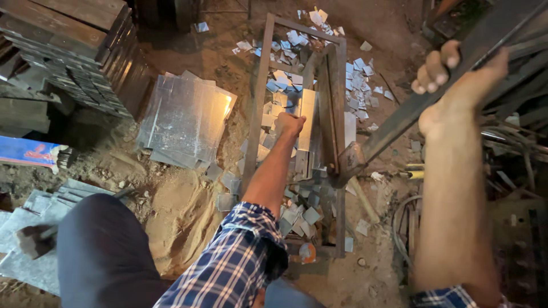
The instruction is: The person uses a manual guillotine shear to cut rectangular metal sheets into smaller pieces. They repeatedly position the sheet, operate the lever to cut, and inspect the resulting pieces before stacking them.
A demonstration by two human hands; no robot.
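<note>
My left hand reaches down and grips a shiny metal sheet that lies on the bed of a rusty metal shearing frame. My right hand is raised at the upper right and closed around the long dark lever bar that slopes down to the frame's blade. Small cut metal pieces lie inside and around the frame.
A stack of shiny metal sheets lies on the dirt floor to the left. Piled dark metal plates stand at the upper left. More sheets and a hammer lie at the lower left. Scrap rods crowd the right.
</note>
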